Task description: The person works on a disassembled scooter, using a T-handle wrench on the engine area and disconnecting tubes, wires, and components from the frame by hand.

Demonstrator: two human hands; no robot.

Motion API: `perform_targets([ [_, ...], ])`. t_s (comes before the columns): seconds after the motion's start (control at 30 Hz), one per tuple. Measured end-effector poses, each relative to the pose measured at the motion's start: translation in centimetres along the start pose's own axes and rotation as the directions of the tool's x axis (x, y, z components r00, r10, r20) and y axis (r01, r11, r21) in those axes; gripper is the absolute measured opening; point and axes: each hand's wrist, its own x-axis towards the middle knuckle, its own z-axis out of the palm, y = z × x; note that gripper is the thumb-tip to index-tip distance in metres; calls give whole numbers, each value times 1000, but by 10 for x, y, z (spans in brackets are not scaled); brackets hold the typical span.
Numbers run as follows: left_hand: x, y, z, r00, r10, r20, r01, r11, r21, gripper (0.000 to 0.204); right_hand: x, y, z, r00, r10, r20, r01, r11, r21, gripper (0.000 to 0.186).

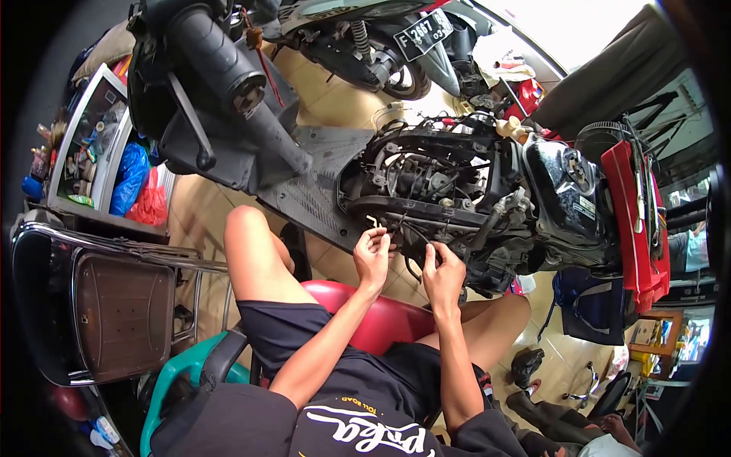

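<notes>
My left hand (pixel 372 259) is closed in a pinch beside the scooter's open body. Just above its fingertips shows a small pale bent piece (pixel 373 221), which looks held by them. Close by on the right, my right hand (pixel 445 276) has its thumb and fingers pressed together at the end of a thin black cable (pixel 416 232). In front of both hands lies the stripped scooter (pixel 426 202), its dark frame and wiring exposed. The black fuel tank (pixel 563 179) sits bare to its right.
A ridged floorboard (pixel 320 175) and the dark steering column (pixel 217 61) extend leftward. Another parked motorbike (pixel 365 46) stands behind. A red tail panel (pixel 636 221) is at the right. A brown-backed chair (pixel 122 316) and a glass cabinet (pixel 87 145) stand left. Another person's legs (pixel 563 419) show lower right.
</notes>
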Motion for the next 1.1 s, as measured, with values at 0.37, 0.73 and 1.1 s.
perform_targets([
  [0.37, -2, 8, 14, 981, 191, -24, -186, 971, 148, 20, -2, 2, -1, 994, -108, 30, 111, 989, -103, 17],
  [0.73, 20, 22, 7, 981, 184, -63, -167, 964, 208, 39, 13, -19, 31, 969, -174, 178, 185, 982, -43, 19],
  [1.1, 49, 13, -9, 984, -151, 91, 164, 973, -165, 30, -15, -13, 66, 985, -156, 77, 162, 984, -81, 32],
])
